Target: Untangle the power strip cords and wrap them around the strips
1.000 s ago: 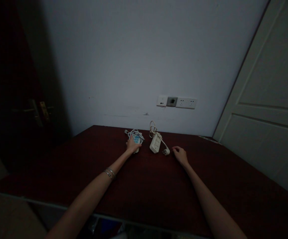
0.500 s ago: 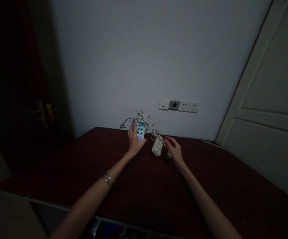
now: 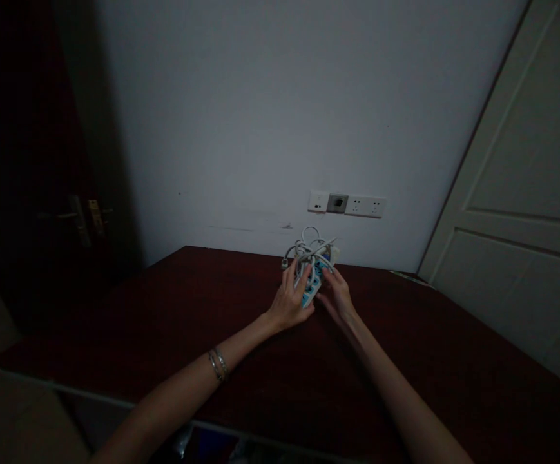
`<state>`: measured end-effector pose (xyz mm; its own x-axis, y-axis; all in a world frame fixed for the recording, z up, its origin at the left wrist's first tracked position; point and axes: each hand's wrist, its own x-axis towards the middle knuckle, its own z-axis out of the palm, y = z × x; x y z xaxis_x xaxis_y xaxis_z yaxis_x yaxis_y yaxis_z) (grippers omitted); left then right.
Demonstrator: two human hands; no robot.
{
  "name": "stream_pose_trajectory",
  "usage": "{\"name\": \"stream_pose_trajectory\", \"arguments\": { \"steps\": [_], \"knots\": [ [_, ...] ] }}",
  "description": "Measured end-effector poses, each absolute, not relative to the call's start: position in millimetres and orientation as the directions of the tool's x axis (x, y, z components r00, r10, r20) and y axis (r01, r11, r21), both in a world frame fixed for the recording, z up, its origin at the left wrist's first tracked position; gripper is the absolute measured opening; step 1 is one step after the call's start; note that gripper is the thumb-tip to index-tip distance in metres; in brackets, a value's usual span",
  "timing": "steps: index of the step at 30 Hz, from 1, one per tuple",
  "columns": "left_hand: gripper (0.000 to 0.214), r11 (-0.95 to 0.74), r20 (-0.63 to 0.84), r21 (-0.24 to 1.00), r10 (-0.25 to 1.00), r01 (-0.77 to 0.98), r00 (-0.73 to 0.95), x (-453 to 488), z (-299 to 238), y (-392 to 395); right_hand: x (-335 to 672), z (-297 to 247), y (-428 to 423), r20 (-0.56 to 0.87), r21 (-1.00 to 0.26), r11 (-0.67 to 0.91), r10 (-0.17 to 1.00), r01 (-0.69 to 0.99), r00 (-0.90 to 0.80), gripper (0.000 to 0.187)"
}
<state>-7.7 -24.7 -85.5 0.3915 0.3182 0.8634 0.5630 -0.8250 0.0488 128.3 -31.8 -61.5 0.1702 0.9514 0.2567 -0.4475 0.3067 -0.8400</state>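
Note:
Both hands meet above the far part of the dark red table [image 3: 241, 361]. My left hand [image 3: 289, 300], with bracelets on the wrist, grips a white power strip with blue sockets [image 3: 312, 281] whose grey cord [image 3: 308, 249] is coiled round it. My right hand [image 3: 337, 294] is closed on the same strip from the right side. The second, cream power strip is hidden behind the hands; I cannot tell where it lies.
A row of wall sockets [image 3: 347, 205] sits on the white wall just above the table's back edge. A pale door [image 3: 526, 212] stands at the right. A dark door with a handle [image 3: 81, 216] is at the left.
My left hand lifted the blue-socket strip off the table and carried it rightward. My right hand moved in from the table and closed on it too. The cream strip went out of sight.

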Motion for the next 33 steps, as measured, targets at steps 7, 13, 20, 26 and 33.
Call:
{"name": "stream_pose_trajectory", "arguments": {
  "steps": [7,13,20,26,33],
  "knots": [
    [0.060,-0.866,0.862,-0.005,0.251,0.500,0.441,-21,-78,-28,136,-68,-18,0.278,-0.818,0.399,0.905,-0.414,0.323,0.037],
    [0.026,-0.842,0.956,0.137,0.251,0.522,0.153,-35,-65,-10,142,-68,-14,0.257,-0.824,0.393,0.901,-0.408,0.349,0.034],
    [0.032,-0.634,0.578,0.749,0.767,0.193,0.278,-48,-57,22,142,-70,-16,0.213,-0.863,0.335,0.921,-0.380,0.327,0.036],
    [0.039,-0.407,0.360,0.913,0.832,0.024,0.422,-66,-58,32,140,-70,-16,0.206,-0.866,0.305,0.939,-0.395,0.274,0.035],
    [0.039,-0.337,0.326,0.941,0.885,-0.026,0.332,-73,-48,28,138,-63,-23,0.281,-0.923,0.328,0.932,-0.201,0.230,0.044]
  ]
}}
